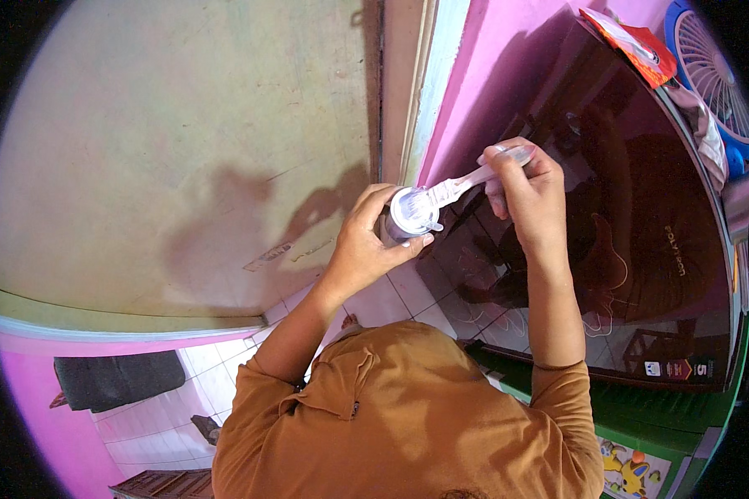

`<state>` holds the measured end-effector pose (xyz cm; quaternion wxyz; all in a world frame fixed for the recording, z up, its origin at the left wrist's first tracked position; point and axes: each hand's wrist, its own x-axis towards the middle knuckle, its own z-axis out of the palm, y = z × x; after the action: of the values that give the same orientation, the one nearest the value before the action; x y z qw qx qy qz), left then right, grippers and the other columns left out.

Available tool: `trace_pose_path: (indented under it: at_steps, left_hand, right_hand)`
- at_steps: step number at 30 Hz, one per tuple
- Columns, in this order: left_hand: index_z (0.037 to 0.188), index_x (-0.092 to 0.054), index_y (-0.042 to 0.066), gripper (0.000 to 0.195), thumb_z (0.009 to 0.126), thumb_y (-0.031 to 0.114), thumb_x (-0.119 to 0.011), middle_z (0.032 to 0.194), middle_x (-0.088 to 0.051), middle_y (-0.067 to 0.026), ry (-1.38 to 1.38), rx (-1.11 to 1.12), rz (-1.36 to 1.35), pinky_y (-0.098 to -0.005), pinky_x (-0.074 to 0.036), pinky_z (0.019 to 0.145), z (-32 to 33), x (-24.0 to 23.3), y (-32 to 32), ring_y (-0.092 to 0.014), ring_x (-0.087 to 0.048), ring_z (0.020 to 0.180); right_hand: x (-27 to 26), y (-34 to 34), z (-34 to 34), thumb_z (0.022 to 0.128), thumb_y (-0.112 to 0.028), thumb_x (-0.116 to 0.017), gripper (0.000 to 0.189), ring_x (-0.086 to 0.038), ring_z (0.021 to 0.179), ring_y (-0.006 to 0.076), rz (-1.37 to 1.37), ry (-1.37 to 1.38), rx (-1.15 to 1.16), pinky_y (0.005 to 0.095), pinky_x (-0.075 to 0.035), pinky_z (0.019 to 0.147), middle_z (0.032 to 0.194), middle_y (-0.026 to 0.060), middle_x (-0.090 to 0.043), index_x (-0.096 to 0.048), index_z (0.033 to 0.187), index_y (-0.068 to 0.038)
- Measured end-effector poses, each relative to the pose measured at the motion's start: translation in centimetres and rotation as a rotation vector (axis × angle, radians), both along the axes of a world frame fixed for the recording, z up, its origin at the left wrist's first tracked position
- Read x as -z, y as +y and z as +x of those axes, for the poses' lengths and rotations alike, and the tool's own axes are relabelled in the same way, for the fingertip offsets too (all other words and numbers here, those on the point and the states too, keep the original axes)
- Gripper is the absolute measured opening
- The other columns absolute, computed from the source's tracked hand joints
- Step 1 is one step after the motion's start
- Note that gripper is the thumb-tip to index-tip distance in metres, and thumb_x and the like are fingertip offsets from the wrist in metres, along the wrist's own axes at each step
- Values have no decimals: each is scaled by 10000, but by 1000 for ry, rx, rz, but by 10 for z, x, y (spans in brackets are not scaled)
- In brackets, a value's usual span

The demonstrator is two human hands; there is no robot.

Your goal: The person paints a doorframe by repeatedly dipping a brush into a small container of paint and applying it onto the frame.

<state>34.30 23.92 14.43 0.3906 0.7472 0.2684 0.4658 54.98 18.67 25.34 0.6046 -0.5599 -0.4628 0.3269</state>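
A small round container (399, 232) with a whitish inside is held in my left hand (369, 240), fingers on its far side and thumb near its rim. My right hand (530, 187), a little to the right and higher, grips the handle of a paintbrush (468, 181) coated in whitish matter. The brush's bristles (418, 203) reach over or into the container's mouth; the exact depth cannot be told. A small clear tab sticks out from the container's rim beside my left thumb.
A pale, stained door panel (181, 112) fills the left, beside a door frame (406, 93). A dark glossy television (630, 187) stands close on the right over a green cabinet (649, 405). Beyond it is a blue fan (711, 68). A dark cloth (118, 380) lies lower left.
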Motion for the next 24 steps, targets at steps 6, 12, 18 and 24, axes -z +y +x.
trace_pose_path:
  at_steps: [6, 12, 18, 24]
  left_hand:
    - [1263, -613, -21, 643, 732, 166, -923, 1220, -624, -133, 3, -15, 44, -375, -479, 1031, 2, -2, 6, -254, -617, 1156]
    - [1280, -614, -25, 640, 748, 158, -917, 1264, -615, -109, -15, 55, -25, -361, -443, 1084, 3, -13, 14, -211, -587, 1220]
    - [1297, -610, -27, 640, 760, 150, -910, 1257, -626, -100, -50, 92, -34, -355, -432, 1095, 7, -23, 20, -202, -591, 1225]
    - [1283, -618, -33, 617, 766, 141, -907, 1240, -632, -100, -50, 98, -2, -346, -436, 1083, 14, -36, 23, -196, -596, 1212]
  right_hand:
    - [-1, 5, 15, 982, -136, -640, 171, -514, 452, 120, 2, 166, 49, 270, -391, 414, 681, 68, -638, -678, 912, 14]
    - [9, 9, 25, 977, -153, -617, 221, -545, 502, 151, -52, 378, 72, 289, -420, 438, 699, 84, -608, -642, 1009, 64]
    - [17, 10, 32, 998, -208, -627, 263, -545, 511, 160, -53, 496, 77, 303, -444, 462, 704, 69, -584, -620, 1004, 55]
    - [16, 7, 33, 1006, -205, -630, 223, -545, 516, 161, -22, 567, 70, 300, -444, 462, 698, 62, -580, -619, 959, 12]
